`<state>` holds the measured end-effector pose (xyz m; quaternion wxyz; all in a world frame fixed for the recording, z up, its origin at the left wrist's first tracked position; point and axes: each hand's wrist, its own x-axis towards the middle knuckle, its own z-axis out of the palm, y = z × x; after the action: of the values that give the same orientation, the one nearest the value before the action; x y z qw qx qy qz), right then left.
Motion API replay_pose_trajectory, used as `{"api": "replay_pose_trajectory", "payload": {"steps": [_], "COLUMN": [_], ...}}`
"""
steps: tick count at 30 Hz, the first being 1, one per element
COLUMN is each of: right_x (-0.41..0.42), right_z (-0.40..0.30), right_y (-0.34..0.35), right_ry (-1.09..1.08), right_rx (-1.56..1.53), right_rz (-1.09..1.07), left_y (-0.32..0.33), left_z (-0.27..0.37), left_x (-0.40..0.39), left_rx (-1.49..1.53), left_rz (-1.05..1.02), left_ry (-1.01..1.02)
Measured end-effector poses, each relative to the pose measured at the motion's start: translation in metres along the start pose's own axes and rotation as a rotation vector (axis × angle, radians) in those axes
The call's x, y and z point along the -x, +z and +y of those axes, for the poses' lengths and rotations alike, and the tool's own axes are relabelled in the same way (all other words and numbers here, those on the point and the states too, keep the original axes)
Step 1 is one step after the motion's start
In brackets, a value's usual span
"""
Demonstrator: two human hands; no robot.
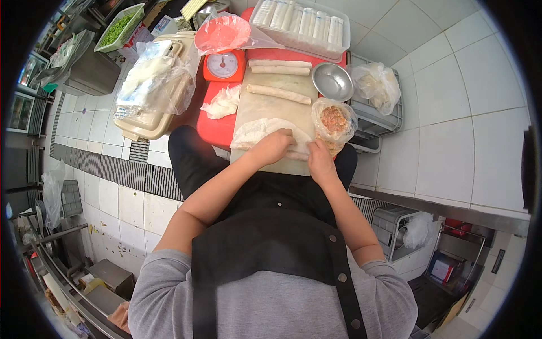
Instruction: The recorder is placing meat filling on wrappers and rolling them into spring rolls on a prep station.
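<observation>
A thin white wrapper sheet [258, 129] lies across the near part of a pale cutting board [277, 111]. My left hand [273, 146] rests over the sheet, its fingers curled down onto it. At the sheet's right end, the fingertips of my right hand [322, 163] pinch its edge. Between my hands the near edge is folded into a narrow strip; what it covers is hidden. Farther up the board lie a single finished roll [278, 93] and a pair of rolls [279, 70]. Beside my right hand stands a clear bag of minced filling [334, 119].
A metal bowl [333, 81] sits right of the board. Behind it is a plastic tub of wrapped rolls [300, 27]. An orange dial scale [223, 65] with a bagged pan stands left, above crumpled white wrapping [222, 102]. A lidded beige bin [148, 123] carries plastic packages.
</observation>
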<state>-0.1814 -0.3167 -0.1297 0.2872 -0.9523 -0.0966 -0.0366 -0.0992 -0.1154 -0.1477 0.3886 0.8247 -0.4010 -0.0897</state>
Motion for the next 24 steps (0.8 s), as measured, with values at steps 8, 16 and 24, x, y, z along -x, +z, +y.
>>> {"api": "replay_pose_trajectory", "payload": {"steps": [8,16,24], "right_x": [-0.017,-0.139,-0.198], "right_z": [-0.022,0.039,0.167], "right_y": [-0.005,-0.085,-0.039], "right_ry": [0.158,0.006,0.031], "right_rx": [-0.293,0.118,0.205], "right_rz": [-0.031,0.339,0.036], "left_y": [-0.005,-0.017,0.000], "left_z": [-0.002,-0.010,-0.011], "left_x": [-0.003,0.005,-0.007], "left_rx": [0.026,-0.059,-0.204], "left_rz": [0.310,0.212,0.138], "left_ry": [-0.001,-0.107,0.041]}}
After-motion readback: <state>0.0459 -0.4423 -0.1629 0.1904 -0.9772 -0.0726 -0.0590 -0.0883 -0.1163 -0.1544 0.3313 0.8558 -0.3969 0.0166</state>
